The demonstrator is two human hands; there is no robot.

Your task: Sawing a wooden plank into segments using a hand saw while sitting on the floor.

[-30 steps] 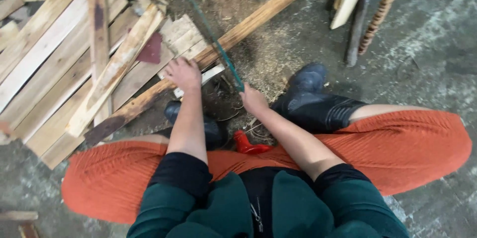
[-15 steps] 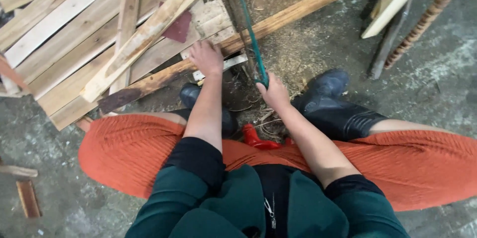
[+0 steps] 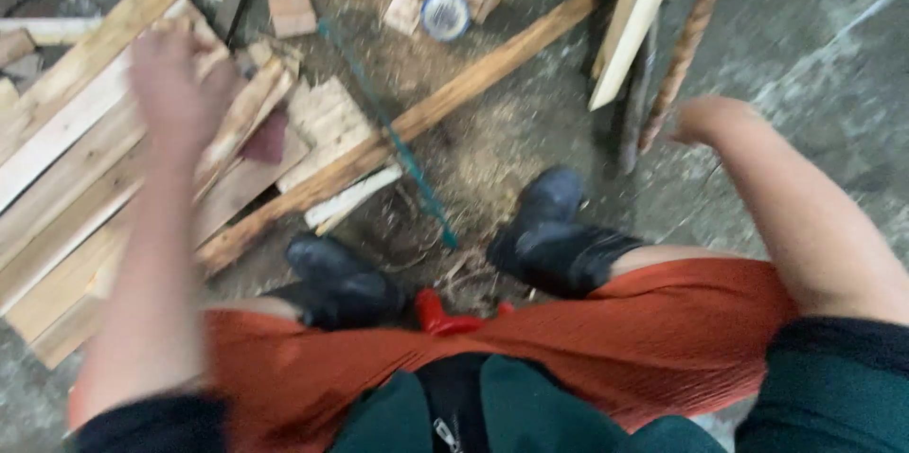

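While the person squats on a sawdust-strewn floor (image 3: 833, 55), both hands are raised and hold nothing. Blurred, the left hand (image 3: 175, 93) hovers with fingers spread over stacked planks (image 3: 66, 150). Well apart, the right hand (image 3: 705, 120) curls loosely near leaning sticks (image 3: 686, 46). A green-bladed saw (image 3: 402, 155) lies across a long timber (image 3: 417, 122), between two black boots (image 3: 554, 235).
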